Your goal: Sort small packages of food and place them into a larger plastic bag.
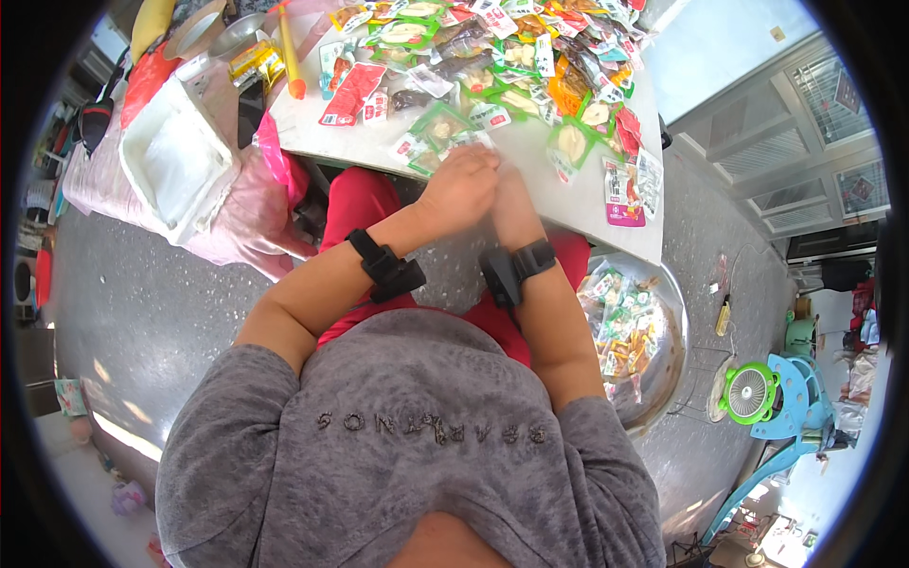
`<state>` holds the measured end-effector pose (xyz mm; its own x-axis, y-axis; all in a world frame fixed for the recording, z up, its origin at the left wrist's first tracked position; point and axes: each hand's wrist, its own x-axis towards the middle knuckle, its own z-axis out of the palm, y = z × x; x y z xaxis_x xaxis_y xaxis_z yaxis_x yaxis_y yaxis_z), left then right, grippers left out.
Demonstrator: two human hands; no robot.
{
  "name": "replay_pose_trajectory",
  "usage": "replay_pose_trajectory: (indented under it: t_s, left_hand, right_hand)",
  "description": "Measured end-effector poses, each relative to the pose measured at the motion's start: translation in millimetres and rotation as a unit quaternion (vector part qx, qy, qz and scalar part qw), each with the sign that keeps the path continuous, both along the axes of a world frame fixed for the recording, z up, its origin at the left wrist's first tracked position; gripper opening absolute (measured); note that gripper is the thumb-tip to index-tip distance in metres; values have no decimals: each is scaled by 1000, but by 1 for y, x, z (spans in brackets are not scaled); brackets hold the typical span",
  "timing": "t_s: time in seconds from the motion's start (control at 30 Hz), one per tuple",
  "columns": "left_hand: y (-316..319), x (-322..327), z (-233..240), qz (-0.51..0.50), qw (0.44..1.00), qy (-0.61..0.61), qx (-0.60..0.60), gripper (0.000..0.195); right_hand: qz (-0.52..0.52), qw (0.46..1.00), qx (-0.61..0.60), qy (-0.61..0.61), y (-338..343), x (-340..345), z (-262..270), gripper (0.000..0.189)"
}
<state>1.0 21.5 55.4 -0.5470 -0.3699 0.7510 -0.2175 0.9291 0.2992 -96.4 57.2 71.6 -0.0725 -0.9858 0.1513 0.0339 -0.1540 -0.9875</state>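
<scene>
My left hand [461, 179] is at the front edge of the white table [522, 188], its fingers curled against a clear and green snack packet [442, 131]. Beside it my right hand [505, 188] is blurred, and the two hands meet at the fingertips. Whether a small thing is between the fingers cannot be seen. A large heap of sealed snack packets [490, 64] covers the far part of the table. A green-edged packet [572, 145] lies to the right of my hands. Further right is a purple and white packet [625, 192].
A white foam box [177, 160] stands on a pink cloth at the left. A yellow tube with an orange end [290, 53] lies near the table's left edge. Below the table's right side, a metal basin [675, 355] holds more packets. A green fan [748, 392] stands further right.
</scene>
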Motion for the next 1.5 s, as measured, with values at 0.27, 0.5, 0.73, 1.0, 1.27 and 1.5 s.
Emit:
replay_pose_trajectory:
  t_s: [0.27,0.5,0.73,1.0,1.27,1.5]
  left_hand:
    - [3,5,-5,28,1000,-3,0,9]
    - [25,23,-20,74,997,-27,12,36]
    - [20,30,-47,134,986,-93,22,55]
    - [1,17,-33,140,978,-154,-4,41]
    - [-40,36,33,-17,985,0,170,24]
    - [-66,45,80,-58,887,2,459,36]
  right_hand:
    - [15,995,-45,87,-7,-5,-22,22]
    - [55,954,62,-287,-6,-20,-50,17]
    - [-1,866,129,-483,1,-27,-41,12]
    - [-130,939,128,-292,12,-44,-15,20]
    - [-110,960,10,257,-1,-66,8,67]
    - [-51,974,-44,217,-11,-60,51,48]
